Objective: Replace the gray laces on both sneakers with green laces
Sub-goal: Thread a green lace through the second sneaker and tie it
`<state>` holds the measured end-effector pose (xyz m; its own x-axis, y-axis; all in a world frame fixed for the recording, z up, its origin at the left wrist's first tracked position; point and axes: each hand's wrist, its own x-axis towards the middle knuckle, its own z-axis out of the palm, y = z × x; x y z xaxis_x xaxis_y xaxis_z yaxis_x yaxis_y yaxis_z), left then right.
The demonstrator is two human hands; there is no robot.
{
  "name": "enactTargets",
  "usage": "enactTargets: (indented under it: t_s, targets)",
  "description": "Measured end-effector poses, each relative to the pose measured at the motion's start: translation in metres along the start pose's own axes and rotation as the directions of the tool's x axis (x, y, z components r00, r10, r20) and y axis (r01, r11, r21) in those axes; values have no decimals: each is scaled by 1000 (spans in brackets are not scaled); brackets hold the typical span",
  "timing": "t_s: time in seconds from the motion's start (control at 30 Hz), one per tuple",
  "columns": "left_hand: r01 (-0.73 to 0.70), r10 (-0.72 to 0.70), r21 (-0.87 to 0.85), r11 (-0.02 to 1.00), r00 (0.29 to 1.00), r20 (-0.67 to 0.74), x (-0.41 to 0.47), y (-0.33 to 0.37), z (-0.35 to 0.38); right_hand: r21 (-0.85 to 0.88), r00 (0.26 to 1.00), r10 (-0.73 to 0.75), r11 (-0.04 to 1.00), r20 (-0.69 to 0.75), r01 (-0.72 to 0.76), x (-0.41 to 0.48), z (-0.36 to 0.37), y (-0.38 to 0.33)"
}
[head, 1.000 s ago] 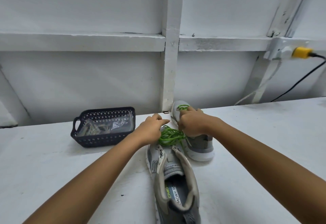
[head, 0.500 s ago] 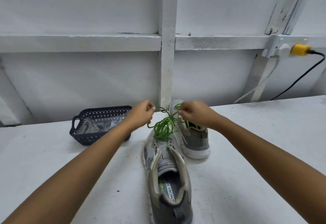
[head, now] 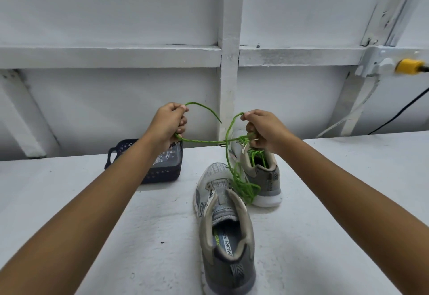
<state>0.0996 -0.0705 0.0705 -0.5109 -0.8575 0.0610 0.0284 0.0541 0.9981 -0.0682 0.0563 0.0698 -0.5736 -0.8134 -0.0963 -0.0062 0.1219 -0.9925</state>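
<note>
Green lace point(head: 202, 141) stretches between left hand point(head: 170, 124) and right hand point(head: 264, 129), both pinching it above the far sneaker point(head: 267, 178). Slack hangs bunched over the near sneaker point(head: 222, 215); a hard pull could cinch that bunch into a knot

Green lace point(head: 204, 142) taut above unlaced gray sneaker point(head: 226, 232)

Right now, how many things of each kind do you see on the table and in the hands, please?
Sneakers: 2, the near sneaker and the far sneaker
Baskets: 1, the dark basket
Laces: 1, the loose green lace, held by the left hand and the right hand
Total: 4
</note>
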Motion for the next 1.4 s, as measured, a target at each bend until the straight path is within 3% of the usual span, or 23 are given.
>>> enactTargets:
  t_s: [0.1,0.2,0.3,0.4,0.53,0.63,0.7,0.93,1.0,1.13,1.2,1.27,1.4]
  targets:
    - [11,-14,-30,999,996,-85,-2,-2,-7,-57,999,-36,998,6,37,2,-2,-2]
    - [15,-16,-13,1000,994,-111,-5,-4,-15,-244,986,3,969,165,38,1,-7,1]
    - [-2,9,65,998,994,-106,-6,-4,-20,-489,934,154,872,323,26,-3,-6,8]
    - [-11,26,210,978,997,-69,-6,-6,-21,-638,942,162,767,295,68,-1,3,23]
    - [11,-8,354,935,1000,-12,-13,-15,-16,-857,967,142,503,211,114,7,19,40]
    - [19,-14,363,932,1000,-17,-18,-18,-14,-922,973,144,370,182,118,10,29,51]
    - [22,-17,363,931,1000,-19,-19,-19,-14,-965,976,124,220,177,147,9,37,56]
    - [10,-11,367,930,1000,-1,-22,-23,-20,-967,992,-9,224,122,121,13,45,66]
    - [-33,27,418,908,999,20,-24,-25,-21,-946,993,-68,303,101,117,16,43,64]
    - [-124,130,601,790,991,34,-25,-26,-25,-795,982,-168,582,91,173,18,30,39]
    - [-129,128,635,762,991,48,-25,-26,-26,-691,985,-117,702,130,175,9,20,23]
    - [-107,88,612,784,994,61,-25,-29,-23,-644,977,0,752,213,140,-2,11,14]
    - [8,-32,496,868,999,38,-26,-33,-13,-748,905,222,648,362,140,-18,4,17]
